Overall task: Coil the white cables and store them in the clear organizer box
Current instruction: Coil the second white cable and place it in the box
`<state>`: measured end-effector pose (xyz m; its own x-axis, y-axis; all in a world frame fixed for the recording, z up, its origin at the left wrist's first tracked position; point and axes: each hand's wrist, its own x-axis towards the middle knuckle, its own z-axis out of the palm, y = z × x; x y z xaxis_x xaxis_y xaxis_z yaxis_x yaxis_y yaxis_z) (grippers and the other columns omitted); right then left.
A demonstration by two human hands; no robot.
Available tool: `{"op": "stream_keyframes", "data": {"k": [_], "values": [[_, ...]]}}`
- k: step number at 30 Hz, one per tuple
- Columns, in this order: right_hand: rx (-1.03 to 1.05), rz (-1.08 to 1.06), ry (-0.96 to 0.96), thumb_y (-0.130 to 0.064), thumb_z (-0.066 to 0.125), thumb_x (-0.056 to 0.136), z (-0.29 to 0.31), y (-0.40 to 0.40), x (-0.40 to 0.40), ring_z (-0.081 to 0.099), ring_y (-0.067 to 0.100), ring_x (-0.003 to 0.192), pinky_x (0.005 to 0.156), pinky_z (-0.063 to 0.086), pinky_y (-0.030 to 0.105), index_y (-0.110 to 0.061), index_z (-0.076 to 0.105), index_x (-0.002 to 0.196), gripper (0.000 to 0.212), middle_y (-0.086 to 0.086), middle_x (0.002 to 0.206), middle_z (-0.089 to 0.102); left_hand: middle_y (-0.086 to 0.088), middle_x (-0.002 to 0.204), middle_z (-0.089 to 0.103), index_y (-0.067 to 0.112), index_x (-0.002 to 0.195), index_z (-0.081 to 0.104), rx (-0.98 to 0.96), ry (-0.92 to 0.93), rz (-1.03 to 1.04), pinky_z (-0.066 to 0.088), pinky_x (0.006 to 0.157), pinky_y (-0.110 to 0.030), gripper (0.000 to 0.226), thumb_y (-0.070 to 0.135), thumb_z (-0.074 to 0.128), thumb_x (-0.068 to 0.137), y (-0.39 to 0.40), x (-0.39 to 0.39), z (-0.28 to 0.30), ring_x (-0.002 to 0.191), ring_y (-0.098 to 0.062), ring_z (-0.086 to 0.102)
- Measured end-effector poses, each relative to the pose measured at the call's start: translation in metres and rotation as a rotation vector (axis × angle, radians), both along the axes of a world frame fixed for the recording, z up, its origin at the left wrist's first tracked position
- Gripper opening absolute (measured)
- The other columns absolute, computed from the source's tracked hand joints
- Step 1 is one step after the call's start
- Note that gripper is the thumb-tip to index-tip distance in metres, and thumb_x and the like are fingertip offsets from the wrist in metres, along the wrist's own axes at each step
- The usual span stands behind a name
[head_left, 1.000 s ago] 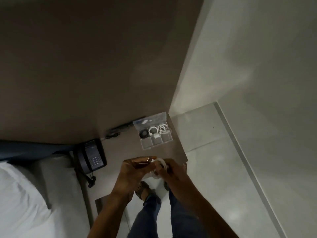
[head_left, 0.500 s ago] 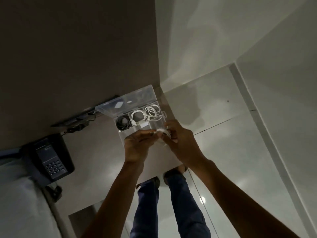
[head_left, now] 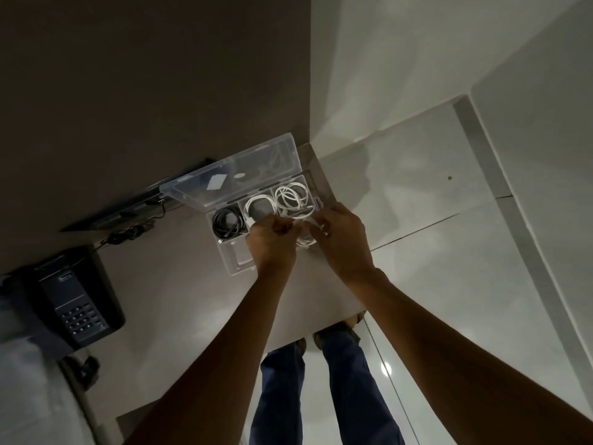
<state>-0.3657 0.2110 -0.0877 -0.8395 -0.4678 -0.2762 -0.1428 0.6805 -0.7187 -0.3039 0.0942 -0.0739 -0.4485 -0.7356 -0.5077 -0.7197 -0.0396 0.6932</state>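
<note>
Fingers: left hand [head_left: 271,237] pinches one side of a small white coil [head_left: 305,234]; right hand [head_left: 340,237] pinches the other. Both sets closed on it, probably so the loops cannot spring apart.
Coil: held between the two hands, low over the near right part of the box [head_left: 234,258]. Whether it touches the box floor, cannot tell; the hands hide the underside.
Compartment below: hidden by the hands. Judged the near right one, since the far row looks occupied.
Far row: black cable [head_left: 226,223] at left, white cable [head_left: 260,203] in the middle, looser white loops [head_left: 292,197] at right. One coil per cell, which keeps them from tangling.
Near left cell: looks vacant.
Lid [head_left: 224,178]: tipped back toward the wall, leaving the box open from above.
Counter [head_left: 167,290]: box sits near its far right corner; phone [head_left: 72,303] well apart at left.
Step, judged: seating the coil; two white cables already stored.
Risk, judged: coil may unwind on release if the cell is tight.
</note>
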Motion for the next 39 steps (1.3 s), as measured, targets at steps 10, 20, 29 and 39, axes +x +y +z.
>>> {"op": "stream_keyframes", "data": {"k": [10,20,29,39], "values": [[-0.008,-0.053,0.035,-0.027,0.079,0.096,-0.017,0.006,0.002,0.05,-0.007,0.069,0.066,0.043,-0.004,-0.018,0.064,0.102,0.019,-0.01,0.093,0.055,-0.012,0.105,0.073,0.006,0.097,0.075,-0.28,0.035,-0.308,0.058,0.097,-0.048,0.01,0.01,0.08,0.09,0.009,0.01,-0.017,0.111,-0.032,0.065],[-0.184,0.279,0.126,-0.015,0.072,0.1,-0.011,0.0,-0.025,0.074,0.027,0.101,0.087,0.065,0.042,-0.004,0.078,0.12,0.023,0.016,0.117,0.073,-0.017,0.094,0.064,0.0,0.101,0.08,-0.603,0.085,-0.524,0.054,0.077,-0.035,0.013,0.006,0.079,0.089,0.006,0.022,-0.032,0.089,-0.033,0.06],[-0.118,0.082,0.13,-0.015,0.079,0.094,-0.007,-0.029,-0.036,0.066,0.013,0.079,0.074,0.056,0.018,-0.007,0.084,0.097,0.01,0.011,0.092,0.078,-0.01,0.111,0.057,0.008,0.097,0.063,-0.542,0.003,-0.314,0.056,0.086,-0.045,0.035,0.02,0.088,0.076,-0.005,0.015,-0.026,0.102,-0.025,0.055],[-0.007,-0.285,-0.17,-0.023,0.089,0.084,-0.015,-0.049,-0.042,0.068,0.003,0.067,0.063,0.041,0.006,-0.016,0.083,0.086,0.01,-0.003,0.079,0.08,-0.018,0.14,0.064,0.006,0.14,0.064,-0.752,-0.017,-0.735,0.05,0.107,-0.046,0.056,0.016,0.083,0.088,-0.017,0.013,-0.031,0.129,-0.04,0.06]]}}
